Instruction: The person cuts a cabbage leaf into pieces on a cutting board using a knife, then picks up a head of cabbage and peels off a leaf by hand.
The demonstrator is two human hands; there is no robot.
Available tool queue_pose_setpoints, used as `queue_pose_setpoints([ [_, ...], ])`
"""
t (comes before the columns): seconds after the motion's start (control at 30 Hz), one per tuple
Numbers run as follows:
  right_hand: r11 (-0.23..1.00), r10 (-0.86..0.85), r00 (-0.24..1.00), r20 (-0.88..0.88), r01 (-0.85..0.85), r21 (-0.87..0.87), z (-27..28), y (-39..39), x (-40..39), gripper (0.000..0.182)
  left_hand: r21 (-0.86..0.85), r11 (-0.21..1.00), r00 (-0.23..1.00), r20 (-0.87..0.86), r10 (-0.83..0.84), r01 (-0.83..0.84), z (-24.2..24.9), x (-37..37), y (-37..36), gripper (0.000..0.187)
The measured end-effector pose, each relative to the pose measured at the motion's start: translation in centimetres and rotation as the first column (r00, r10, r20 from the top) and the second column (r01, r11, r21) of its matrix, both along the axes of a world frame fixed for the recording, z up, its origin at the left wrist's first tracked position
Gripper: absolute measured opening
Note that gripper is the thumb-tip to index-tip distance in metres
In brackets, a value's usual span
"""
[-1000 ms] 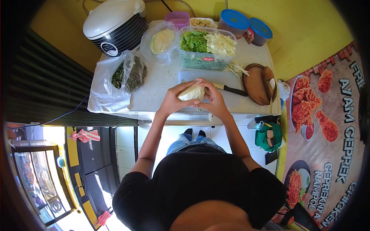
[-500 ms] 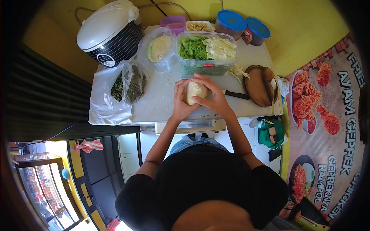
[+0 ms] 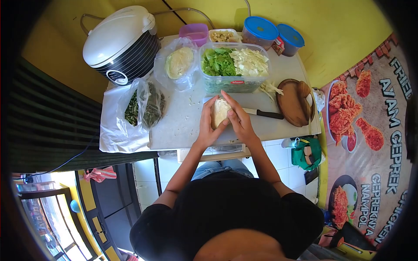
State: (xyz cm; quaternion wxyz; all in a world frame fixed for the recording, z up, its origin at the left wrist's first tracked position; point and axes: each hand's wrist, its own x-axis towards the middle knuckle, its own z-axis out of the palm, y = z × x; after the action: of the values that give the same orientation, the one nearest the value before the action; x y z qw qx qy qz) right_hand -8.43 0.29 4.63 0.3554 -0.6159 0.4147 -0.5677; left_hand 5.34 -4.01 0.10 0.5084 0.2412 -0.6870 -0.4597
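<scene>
Between my two palms sits a pale piece of cabbage point(image 3: 221, 114), low over the table's front half. My left hand point(image 3: 209, 124) wraps its left side, and my right hand point(image 3: 240, 122) presses on its right side. Just right of my hands lies a knife point(image 3: 269, 114) with a black handle, its blade partly hidden by my fingers. Behind my hands stands a clear plastic box point(image 3: 233, 83) holding green leaves point(image 3: 218, 61) and shredded cabbage point(image 3: 249, 61). More cabbage strips point(image 3: 271, 88) lie beside the box.
A rice cooker point(image 3: 122, 45), a bag of dark greens point(image 3: 143, 104) and a bagged cabbage point(image 3: 179, 63) stand on the left. A wooden mortar point(image 3: 292, 102) is at the right edge. Blue-lidded tubs point(image 3: 261, 28), a purple container point(image 3: 194, 34) and a tray point(image 3: 224, 36) line the back.
My hands have closed in around the cabbage, the right one shifting left with its fingers more upright. The whole view has tilted slightly, so the table sits lower.
</scene>
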Motion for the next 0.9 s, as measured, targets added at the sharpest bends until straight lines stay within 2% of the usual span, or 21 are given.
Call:
queue_pose_setpoints([
  [0.07,1.0,-0.005,1.0,0.005,0.005,0.005,0.0,-0.1,-0.1,0.049,0.036,0.999,1.0,0.026,0.016,-0.017,0.0,0.0,0.1,0.07],
  [0.13,0.991,0.019,0.985,0.173,-0.041,0.125,-0.4,-0.3,-0.6,0.048,0.049,0.999,0.999,0.027,0.019,-0.02,-0.1,0.1,0.2,0.069],
  [0.17,0.991,0.019,0.985,0.174,-0.041,0.127,-0.6,-0.3,-0.5,0.048,0.059,0.998,0.999,0.028,0.025,-0.027,-0.1,0.1,0.2,0.068],
  [0.23,0.992,-0.115,0.992,0.044,0.117,-0.042,-0.8,-0.3,-0.1,0.043,0.11,0.993,0.999,-0.017,0.05,-0.047,0.5,0.0,0.9,0.067],
  [0.27,0.993,-0.111,0.993,0.045,0.113,-0.043,-1.1,-0.3,0.1,0.043,0.158,0.985,0.995,-0.063,0.074,-0.064,0.7,-0.1,1.1,0.065],
  [0.37,0.999,-0.037,0.996,0.076,0.039,-0.025,-1.4,0.0,0.2,0.042,0.151,0.988,0.993,-0.107,0.052,-0.036,0.3,0.2,0.7,0.065],
  [0.5,0.999,-0.02,1.0,0.008,0.02,-0.027,0.2,0.3,-0.1,0.034,0.111,0.993,0.994,-0.091,0.051,-0.041,0.7,0.7,0.6,0.072],
  [0.57,0.999,-0.007,1.0,-0.016,0.006,-0.037,0.4,0.2,-0.2,0.031,0.086,0.994,0.969,-0.234,0.083,-0.064,0.3,0.5,0.6,0.069],
  [0.67,0.999,-0.028,0.999,0.022,0.027,0.041,0.5,0.0,-0.6,0.029,0.154,0.986,0.979,-0.182,0.087,-0.059,0.8,0.5,0.6,0.064],
  [0.73,0.97,-0.044,0.987,0.156,0.005,0.242,0.6,-0.2,-1.1,0.028,0.161,0.986,0.986,-0.151,0.066,-0.041,0.8,0.5,0.5,0.061],
  [0.87,0.962,-0.016,0.974,0.226,-0.047,0.269,0.6,0.1,-1.4,0.025,0.127,0.991,0.995,-0.081,0.056,-0.046,0.8,0.2,0.7,0.052],
  [0.9,0.984,0.014,0.979,0.204,-0.049,0.171,0.4,0.1,-1.3,0.023,0.127,0.991,0.995,-0.081,0.061,-0.05,0.7,0.2,0.6,0.052],
])
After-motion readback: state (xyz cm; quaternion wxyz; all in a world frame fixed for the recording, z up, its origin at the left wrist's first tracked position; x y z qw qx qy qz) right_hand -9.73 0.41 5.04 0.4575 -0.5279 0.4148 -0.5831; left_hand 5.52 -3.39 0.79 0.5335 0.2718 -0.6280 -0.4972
